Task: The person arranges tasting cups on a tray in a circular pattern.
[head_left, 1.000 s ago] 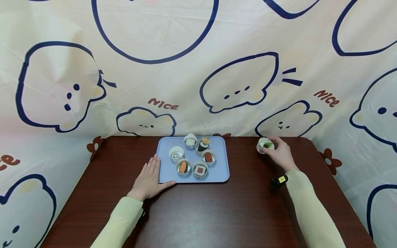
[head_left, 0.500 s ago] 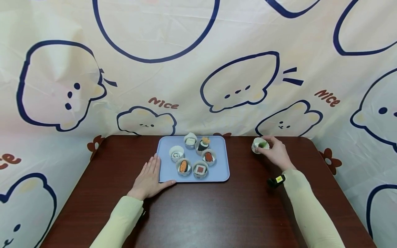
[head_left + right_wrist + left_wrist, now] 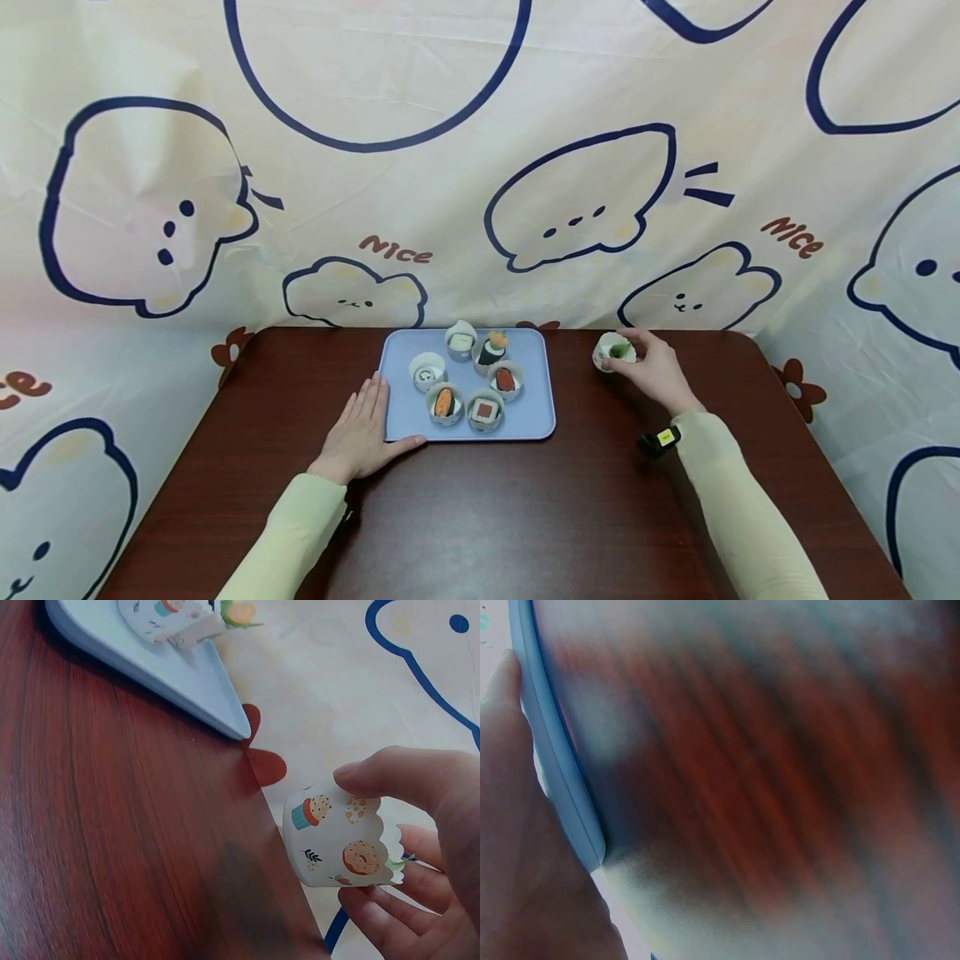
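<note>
My right hand [image 3: 656, 373] pinches a paper baking cup [image 3: 606, 360] between thumb and fingers, right of the tray. Cupcake and doughnut prints cover its side in the right wrist view, and something green shows inside it. The cup appears raised off the table. My left hand [image 3: 362, 433] lies with straight fingers along the left edge of the blue tray [image 3: 534, 421], its thumb at the front left corner. On the tray stand several similar cups with sushi-like pieces, among them an orange piece [image 3: 444, 402], a red-brown one [image 3: 504, 380] and a square one [image 3: 484, 411].
The dark brown table [image 3: 495, 517] reaches back to a cream cloth [image 3: 450, 208] printed with blue cartoon outlines, which also hangs along both sides. Between the tray and my right hand lies a stretch of tabletop.
My right hand has moved left with the paper baking cup, nearer the tray. The left hand and the cups on the tray have stayed where they were.
</note>
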Demonstrator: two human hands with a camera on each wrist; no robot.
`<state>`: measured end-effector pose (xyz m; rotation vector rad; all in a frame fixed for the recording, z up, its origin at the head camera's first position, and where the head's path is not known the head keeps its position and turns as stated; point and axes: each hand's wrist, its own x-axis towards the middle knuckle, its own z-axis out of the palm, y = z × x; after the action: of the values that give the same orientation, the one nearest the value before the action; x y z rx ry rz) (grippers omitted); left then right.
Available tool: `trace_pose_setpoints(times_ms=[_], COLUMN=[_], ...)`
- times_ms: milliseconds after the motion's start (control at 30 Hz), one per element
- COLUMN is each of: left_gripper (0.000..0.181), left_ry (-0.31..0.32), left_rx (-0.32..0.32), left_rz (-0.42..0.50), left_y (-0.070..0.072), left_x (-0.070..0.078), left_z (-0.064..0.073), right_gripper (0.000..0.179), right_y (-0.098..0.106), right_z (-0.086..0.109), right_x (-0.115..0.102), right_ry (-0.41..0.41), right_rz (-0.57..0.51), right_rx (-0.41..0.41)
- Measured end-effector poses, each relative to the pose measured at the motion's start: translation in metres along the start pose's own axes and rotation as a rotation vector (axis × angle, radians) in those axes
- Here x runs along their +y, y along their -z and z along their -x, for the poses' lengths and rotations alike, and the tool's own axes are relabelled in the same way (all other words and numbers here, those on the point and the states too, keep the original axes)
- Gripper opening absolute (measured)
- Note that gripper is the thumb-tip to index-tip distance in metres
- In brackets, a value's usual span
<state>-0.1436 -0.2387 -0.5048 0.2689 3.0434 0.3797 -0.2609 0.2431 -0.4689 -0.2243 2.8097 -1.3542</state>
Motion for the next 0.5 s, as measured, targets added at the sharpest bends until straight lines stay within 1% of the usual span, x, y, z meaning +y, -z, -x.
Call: trace_pose_setpoints(times_ms=[200,433,500], left_gripper=[0.123,0.125,0.125], left_ry=[-0.001,0.002,0.006], left_rx=[0.005,0.003,-0.004], left_rz=[-0.002,0.016,0.007], left_y=[0.0,-0.002,-0.004], left_x=[0.0,0.0,-0.001], left_z=[0.0,0.0,-0.001], right_gripper=[0.066,0.063,0.062], right_y=[-0.007,-0.014,-0.015], right_z=[0.002,0.005,0.005], right_x=[-0.005,-0.017,-0.02], right_ry=[0.028,0.056,0.062], right_rz=[-0.028,-0.035,-0.044], right_rx=[-0.006,-0.011,-0.015])
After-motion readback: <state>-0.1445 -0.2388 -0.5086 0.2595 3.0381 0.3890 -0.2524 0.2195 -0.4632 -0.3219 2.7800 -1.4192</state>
